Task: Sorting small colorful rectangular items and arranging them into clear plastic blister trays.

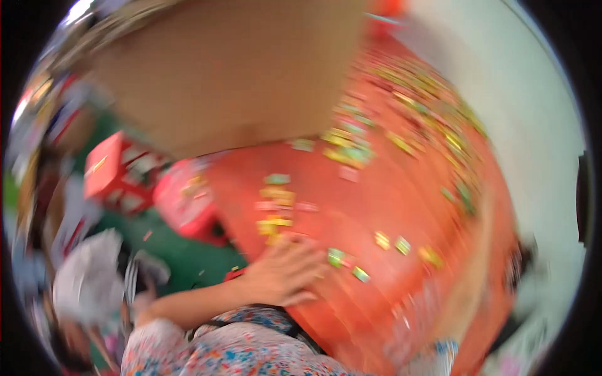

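Note:
My left hand (285,271) rests at the left edge of the orange-red table (370,207), fingers stretched out and blurred. Just beyond its fingertips is a short row of small yellow, pink and green packets (276,202), which look like wrapped sweets. A few loose packets (336,257) lie right of this hand. My right forearm (467,282) stretches up along the table's right side toward a long heap of the same packets (433,119). Motion smears my right hand (481,203), so its fingers and anything in them cannot be made out.
A large cardboard box (232,75) covers the upper left of the table. Left of the table, a red crate (106,172) and a pink container (185,203) stand over a green floor (157,250). A pale wall (527,119) runs along the right. Clear plastic (407,319) lies near me.

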`<state>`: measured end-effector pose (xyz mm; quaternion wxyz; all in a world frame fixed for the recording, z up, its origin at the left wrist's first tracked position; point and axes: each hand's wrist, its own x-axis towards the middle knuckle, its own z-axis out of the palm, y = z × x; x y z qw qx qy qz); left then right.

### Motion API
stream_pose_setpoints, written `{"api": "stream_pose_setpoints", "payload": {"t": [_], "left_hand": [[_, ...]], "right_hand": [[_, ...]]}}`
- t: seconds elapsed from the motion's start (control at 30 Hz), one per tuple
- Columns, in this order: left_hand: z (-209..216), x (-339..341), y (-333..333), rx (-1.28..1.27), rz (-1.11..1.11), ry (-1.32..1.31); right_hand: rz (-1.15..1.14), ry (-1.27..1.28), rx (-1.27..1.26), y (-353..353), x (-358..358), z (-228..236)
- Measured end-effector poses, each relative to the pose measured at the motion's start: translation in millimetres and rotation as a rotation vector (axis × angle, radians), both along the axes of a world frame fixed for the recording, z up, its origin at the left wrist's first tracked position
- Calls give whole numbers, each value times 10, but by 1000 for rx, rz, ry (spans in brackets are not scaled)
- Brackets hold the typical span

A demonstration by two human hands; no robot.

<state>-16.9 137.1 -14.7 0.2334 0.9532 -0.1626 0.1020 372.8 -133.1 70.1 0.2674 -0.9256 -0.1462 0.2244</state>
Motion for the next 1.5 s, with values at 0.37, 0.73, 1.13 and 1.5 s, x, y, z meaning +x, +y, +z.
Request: {"api": "stream_pose_setpoints", "payload": {"t": [0.37,0.73,1.13,1.5], "left_hand": [[-296,69,-146,-93,-4,-187],[-325,103,-315,-115,5,-219],[-5,65,-66,149,140,-11],[-122,107,-123,51,65,-223]], "right_hand": [[285,-772,-67,-749,996,-1313],[553,-700,-184,239,-402,-865],[797,-461,-43,995,-2025,-651],[367,-562,255,-162,-2794,-479]]}}
